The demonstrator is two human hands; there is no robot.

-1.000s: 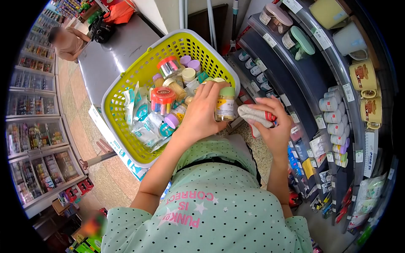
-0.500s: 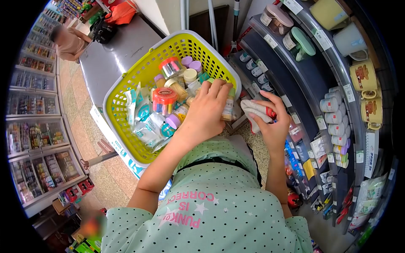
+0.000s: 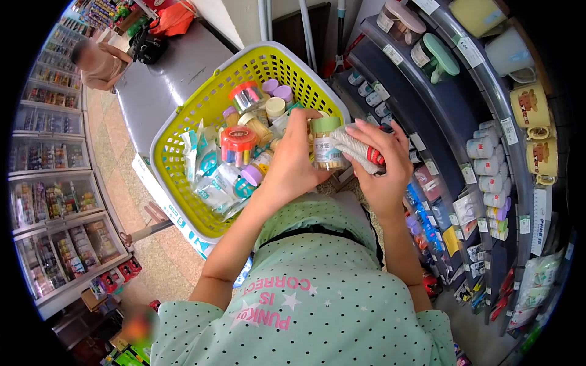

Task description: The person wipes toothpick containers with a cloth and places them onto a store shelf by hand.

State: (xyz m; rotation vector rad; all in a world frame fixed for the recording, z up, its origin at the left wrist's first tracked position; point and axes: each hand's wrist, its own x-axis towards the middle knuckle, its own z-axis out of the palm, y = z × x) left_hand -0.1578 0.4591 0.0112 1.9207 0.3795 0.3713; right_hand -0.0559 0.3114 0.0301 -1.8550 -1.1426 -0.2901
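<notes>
A clear jar of toothpicks with a green lid [image 3: 326,143] is held upright by my left hand [image 3: 291,160], whose thumb and fingers reach round it at the basket's near right edge. My right hand [image 3: 389,168] grips a grey-white cloth with red trim [image 3: 356,150], and the cloth touches the jar's right side. To the left, the yellow-green basket [image 3: 168,143] holds several lidded jars, among them one with a red lid [image 3: 238,141], and white-and-teal packets [image 3: 223,186].
Curved shelves [image 3: 448,116] with cups, jars and packets rise on the right. A grey table [image 3: 159,91] carries a black bag [image 3: 148,46] behind the basket. Another person [image 3: 102,64] is at the far left, near display cases [image 3: 55,195]. Poles [image 3: 307,33] stand behind.
My left hand has turned the green-lidded jar so its label shows. My right hand has brought the cloth left and up against the jar, with its fingers closing more round the cloth.
</notes>
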